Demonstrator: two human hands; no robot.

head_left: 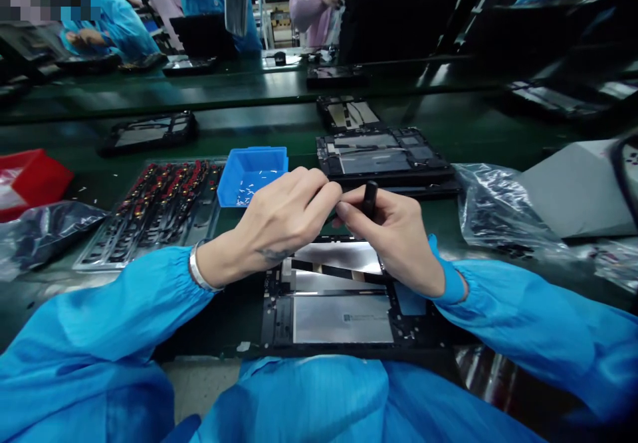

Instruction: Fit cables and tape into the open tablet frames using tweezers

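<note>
From the head camera I see my two bare hands meeting over the green work surface [249, 107], just above the far edge of the opened black tablet chassis with its silvery metal plates [341, 317] that lies flat in front of me. My right hand [399, 237] is curled around a short black cylindrical tool handle [369, 198], which stands nearly upright in the fist, its top end poking out above the fingers and leaning a touch toward the far side of the bench; the lower end is hidden inside the palm, so I cannot tell what tip it carries. My left hand [282, 220] is bunched with thumb and forefinger pinched together right at the right hand's fingertips; they seem to nip something very small, but it is too tiny to make out. The two hands touch at the fingertips, and the pinch point sits just left of the tool, so the left hand is the nearer one to whatever is held between them. The chassis lies directly below and toward me from both hands, its long side running left to right. Beyond the left hand sits a shallow blue plastic tray [252, 174] with pale specks in it, and left of that a clear moulded tray of red and black small parts [159, 204]. Another open black tablet frame [381, 157] lies just beyond my right hand.
</note>
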